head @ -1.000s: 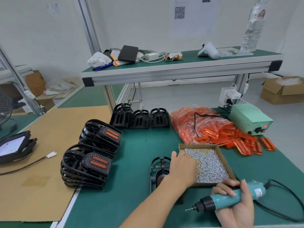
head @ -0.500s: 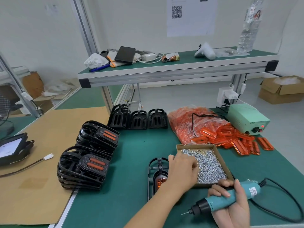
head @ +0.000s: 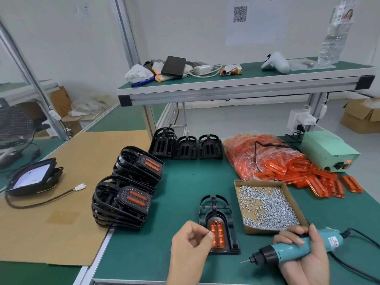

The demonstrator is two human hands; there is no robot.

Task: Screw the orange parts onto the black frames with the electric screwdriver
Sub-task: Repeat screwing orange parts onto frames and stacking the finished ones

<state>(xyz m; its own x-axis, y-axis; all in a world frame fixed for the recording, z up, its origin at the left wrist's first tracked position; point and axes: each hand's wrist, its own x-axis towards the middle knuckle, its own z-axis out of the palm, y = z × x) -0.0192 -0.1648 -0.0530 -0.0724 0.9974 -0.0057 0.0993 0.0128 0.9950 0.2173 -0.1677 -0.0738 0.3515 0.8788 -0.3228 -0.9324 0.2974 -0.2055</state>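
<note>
Gripping the electric screwdriver (head: 296, 250), right fingers (head: 292, 240) hover over green bench (head: 185, 182); left fingers (head: 202, 233) pinched.

The green bench (head: 185, 182) carries a black frame (head: 219, 223) just beside the left grip (head: 191, 241), a screw box (head: 267, 206) behind the right grip (head: 304, 254), and orange parts (head: 287, 167) farther back.

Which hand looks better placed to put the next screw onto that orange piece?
The left hand, probably. Its fingers are pinched together beside the orange part seated in the black frame, though no screw is clearly visible. The right hand grips the electric screwdriver, its tip off to the frame's right.
</note>
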